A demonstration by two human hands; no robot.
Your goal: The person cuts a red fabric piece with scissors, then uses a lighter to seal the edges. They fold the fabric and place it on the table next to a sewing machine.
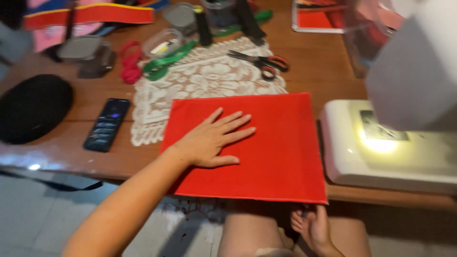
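Note:
A square of red fabric lies flat on the wooden table, its near edge hanging slightly over the table's front. My left hand rests palm down on the fabric's left half, fingers spread and pointing right. My right hand is below the table edge, above my lap, just under the fabric's near right corner; its fingers are curled and it appears to hold nothing.
A white sewing machine with its lamp on stands right of the fabric. A white lace doily, scissors with red and black handles, a dark phone, a black oval pouch, green and red ribbons and small containers lie behind.

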